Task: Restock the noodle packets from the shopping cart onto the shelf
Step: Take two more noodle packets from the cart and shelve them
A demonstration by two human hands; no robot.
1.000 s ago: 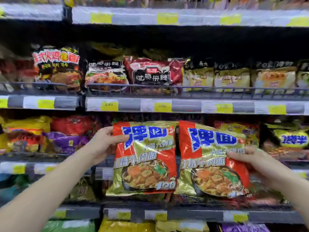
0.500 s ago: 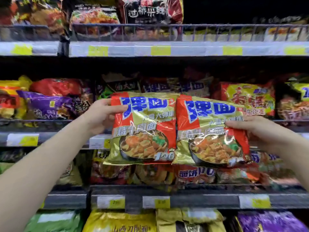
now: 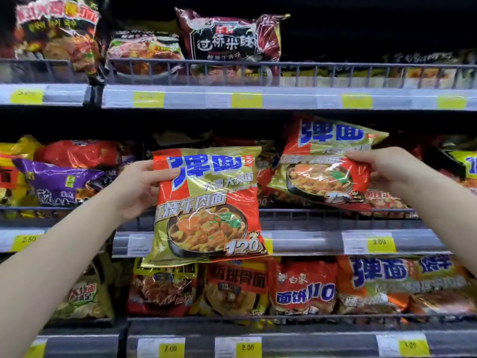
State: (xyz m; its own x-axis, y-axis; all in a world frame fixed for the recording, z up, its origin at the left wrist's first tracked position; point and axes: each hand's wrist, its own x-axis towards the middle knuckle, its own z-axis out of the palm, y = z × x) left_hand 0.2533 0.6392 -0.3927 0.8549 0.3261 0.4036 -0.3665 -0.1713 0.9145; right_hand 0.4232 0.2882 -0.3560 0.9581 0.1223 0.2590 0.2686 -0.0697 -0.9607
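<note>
I hold two identical red-and-gold noodle packets with blue lettering. My left hand point(image 3: 140, 188) grips the upper left corner of the left noodle packet point(image 3: 209, 205), which hangs upright in front of the middle shelf's rail point(image 3: 322, 213). My right hand point(image 3: 384, 169) grips the right edge of the right noodle packet point(image 3: 326, 164), tilted and raised above that rail, its lower edge at the wire and its top reaching into the shelf among other packets. The shopping cart is out of view.
Three shelf levels are packed with noodle packets behind low wire rails. A dark red packet point(image 3: 229, 42) stands on the top shelf, purple point(image 3: 55, 180) and red ones at middle left, orange ones point(image 3: 304, 285) below. Yellow price tags point(image 3: 379, 242) line the shelf edges.
The view has dropped and closed in on the shelves. My right hand has carried its packet up and to the right into the middle shelf, away from the left packet, which stayed about level.
</note>
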